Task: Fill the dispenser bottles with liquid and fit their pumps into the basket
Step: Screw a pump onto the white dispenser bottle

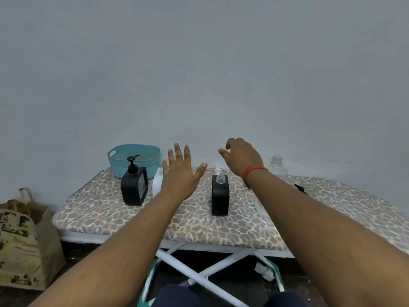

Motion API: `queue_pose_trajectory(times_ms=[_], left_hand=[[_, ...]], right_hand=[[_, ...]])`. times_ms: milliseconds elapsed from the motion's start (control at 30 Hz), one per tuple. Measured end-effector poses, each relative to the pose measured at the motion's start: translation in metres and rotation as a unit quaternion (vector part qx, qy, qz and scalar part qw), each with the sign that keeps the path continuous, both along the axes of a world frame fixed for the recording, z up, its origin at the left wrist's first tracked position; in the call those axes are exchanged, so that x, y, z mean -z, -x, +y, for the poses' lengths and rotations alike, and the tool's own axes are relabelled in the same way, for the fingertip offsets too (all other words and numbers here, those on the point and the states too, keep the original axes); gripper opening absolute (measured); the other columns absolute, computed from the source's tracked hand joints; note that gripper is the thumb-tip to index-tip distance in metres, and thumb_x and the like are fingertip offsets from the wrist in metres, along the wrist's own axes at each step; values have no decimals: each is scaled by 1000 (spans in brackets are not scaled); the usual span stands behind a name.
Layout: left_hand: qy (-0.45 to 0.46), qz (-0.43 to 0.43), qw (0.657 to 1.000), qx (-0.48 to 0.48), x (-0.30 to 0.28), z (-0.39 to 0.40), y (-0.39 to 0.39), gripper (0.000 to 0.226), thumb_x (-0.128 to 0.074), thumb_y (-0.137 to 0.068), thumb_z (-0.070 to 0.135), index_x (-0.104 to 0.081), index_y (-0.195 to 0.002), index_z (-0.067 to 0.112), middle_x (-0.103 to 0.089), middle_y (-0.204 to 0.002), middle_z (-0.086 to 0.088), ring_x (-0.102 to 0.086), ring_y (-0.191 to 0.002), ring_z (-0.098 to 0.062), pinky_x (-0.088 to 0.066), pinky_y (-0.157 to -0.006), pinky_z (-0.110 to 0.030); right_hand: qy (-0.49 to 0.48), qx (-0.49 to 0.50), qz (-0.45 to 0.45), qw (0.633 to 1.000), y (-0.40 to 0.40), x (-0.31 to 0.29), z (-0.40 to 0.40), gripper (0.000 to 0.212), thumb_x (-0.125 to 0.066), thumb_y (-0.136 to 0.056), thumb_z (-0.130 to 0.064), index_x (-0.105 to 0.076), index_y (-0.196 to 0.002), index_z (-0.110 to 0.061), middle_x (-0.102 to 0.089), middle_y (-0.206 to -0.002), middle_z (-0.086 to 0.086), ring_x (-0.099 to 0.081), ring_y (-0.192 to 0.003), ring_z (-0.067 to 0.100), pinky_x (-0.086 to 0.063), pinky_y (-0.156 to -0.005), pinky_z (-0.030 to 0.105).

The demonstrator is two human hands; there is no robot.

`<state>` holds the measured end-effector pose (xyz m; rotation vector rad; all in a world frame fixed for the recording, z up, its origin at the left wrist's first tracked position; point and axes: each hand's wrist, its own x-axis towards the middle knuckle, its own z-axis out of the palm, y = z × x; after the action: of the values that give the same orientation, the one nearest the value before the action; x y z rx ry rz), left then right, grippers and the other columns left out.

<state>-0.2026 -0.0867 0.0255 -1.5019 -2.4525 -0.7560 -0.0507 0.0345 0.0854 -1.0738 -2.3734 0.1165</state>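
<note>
Both hands hover empty over the counter (pixel 221 227): left hand (pixel 179 173) splayed flat, right hand (pixel 242 157) loosely curled. Basket (pixel 134 160) sits at ten o'clock. The pumped bottle (pixel 134 187) stands upright beside it, nozzle toward two o'clock. The capless bottle (pixel 220 194) at centre, axis vertical, likely needs filling next, from the clear bottle (pixel 277 166).

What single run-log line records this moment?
left hand: open, empty | right hand: loosely curled, empty | left black dispenser: pump on | right black dispenser: neck open | basket: behind
</note>
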Motion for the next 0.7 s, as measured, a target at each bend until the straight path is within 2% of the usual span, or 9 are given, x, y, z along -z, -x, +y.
queue_pose_trajectory(times_ms=[167, 333, 500, 600, 700], left_hand=[[8, -58, 998, 27, 16, 47, 10, 97, -10, -85, 78, 4, -160, 18, 12, -167, -12, 8, -154, -32, -3, -123, -52], [14, -146, 988, 39, 43, 95, 23, 96, -12, -86, 78, 4, -160, 21, 13, -167, -10, 10, -154, -31, -2, -124, -52], [34, -184, 981, 46, 72, 133, 35, 86, -17, -94, 72, 5, -160, 22, 14, -167, -7, 12, -154, -29, -2, -124, -52], [47, -196, 978, 55, 86, 145, 38, 82, -20, -98, 67, 6, -160, 21, 15, -167, -7, 12, -154, -29, -1, -124, -51], [50, -212, 974, 60, 94, 154, 42, 81, -20, -98, 66, 6, -160, 21, 15, -167, -7, 13, -154, -29, 0, -124, -51]], right_hand=[[108, 19, 7, 994, 8, 19, 57, 29, -51, -101, -39, -63, -111, -15, -65, -113, 9, -59, -102, 27, -48, -84, 36], [203, 3, -29, 979, 35, 52, 103, 29, -52, -101, -31, -65, -122, -16, -64, -129, 8, -58, -116, 27, -45, -94, 33], [238, -2, -70, 969, 76, 89, 139, 40, -53, -101, -37, -61, -128, -9, -61, -132, 13, -57, -120, 30, -45, -97, 35], [253, 13, -97, 963, 94, 102, 156, 40, -52, -100, -42, -61, -109, -4, -65, -110, 11, -59, -99, 28, -44, -79, 32], [274, 29, -105, 955, 109, 113, 169, 38, -53, -97, -44, -55, -85, -8, -58, -84, 5, -56, -78, 23, -42, -68, 31]])
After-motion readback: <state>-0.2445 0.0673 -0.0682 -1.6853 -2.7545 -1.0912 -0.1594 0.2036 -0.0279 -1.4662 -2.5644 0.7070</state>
